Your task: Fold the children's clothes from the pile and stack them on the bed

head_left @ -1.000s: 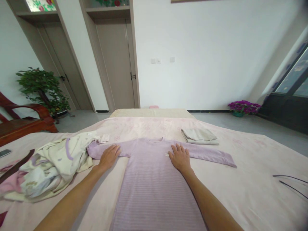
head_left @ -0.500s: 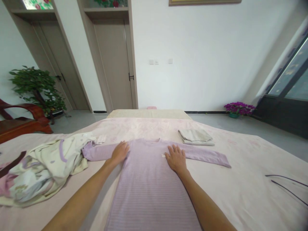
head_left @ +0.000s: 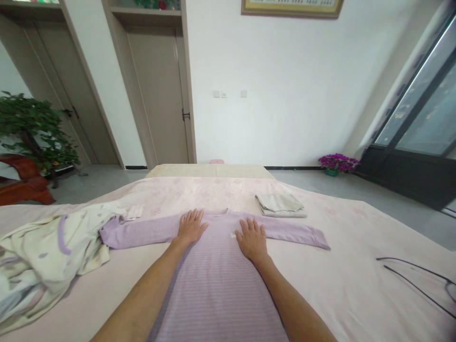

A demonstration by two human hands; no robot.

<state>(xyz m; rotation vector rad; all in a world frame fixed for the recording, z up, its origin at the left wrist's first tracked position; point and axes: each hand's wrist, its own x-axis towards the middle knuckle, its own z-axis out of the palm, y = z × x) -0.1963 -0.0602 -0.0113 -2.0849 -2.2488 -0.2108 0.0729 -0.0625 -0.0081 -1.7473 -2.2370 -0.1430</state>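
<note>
A lilac striped long-sleeved shirt lies spread flat on the bed cover, its collar at the far end and both sleeves stretched out sideways. My left hand rests flat on its left shoulder, fingers spread. On the right side of the chest lies my right hand, open with the palm down, beside a small white mark on the fabric. The left cuff touches a heap of cream and patterned clothes. Beyond the right sleeve sits a folded light grey-beige cloth.
The pale pink floral cover stretches across the surface. A pair of glasses lies at the right edge. Past the far edge are doors, a purple flower pot, a leafy plant and a red-brown wooden chair.
My left hand has shifted inward from the sleeve joint onto the shirt's shoulder. My right hand stays on the chest. The view has turned slightly to the right.
</note>
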